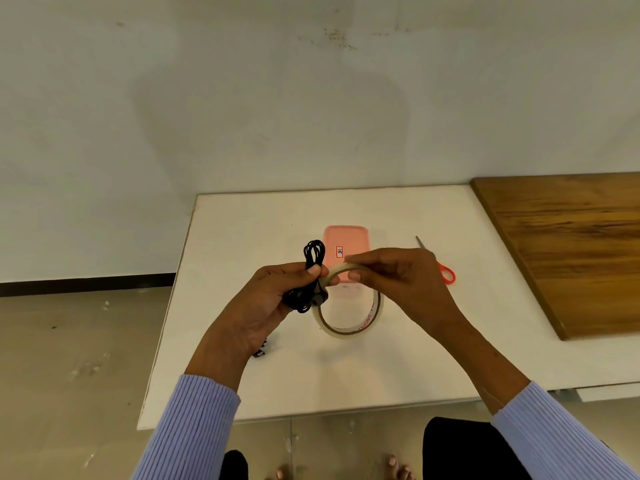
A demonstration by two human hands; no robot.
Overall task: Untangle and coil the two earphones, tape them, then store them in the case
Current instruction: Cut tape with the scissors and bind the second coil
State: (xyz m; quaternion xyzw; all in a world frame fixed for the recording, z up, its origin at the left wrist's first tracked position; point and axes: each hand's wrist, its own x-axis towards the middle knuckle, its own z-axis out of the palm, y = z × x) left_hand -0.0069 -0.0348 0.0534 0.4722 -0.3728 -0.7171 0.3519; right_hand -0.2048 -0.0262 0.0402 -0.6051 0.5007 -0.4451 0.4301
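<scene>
Midway through taping, the left hand [277, 296] clenches a coiled black earphone [309, 278] above the white worktop [433, 341], while the right hand [391, 275] pinches the tape roll [349, 306] beside it. Next, seemingly, tape must be drawn and cut; orange-handled scissors [440, 265] lie right. Behind, the pink case [346, 242] waits closed. Open room lies ahead; the worktop's edge runs close left.

Black coiled earphone [309, 271] bundle gripped upright above the white table [242, 237], clear tape roll [349, 303] held on edge touching it, pink closed case [346, 240] flat just behind, second earphone [260, 351] mostly hidden below.
</scene>
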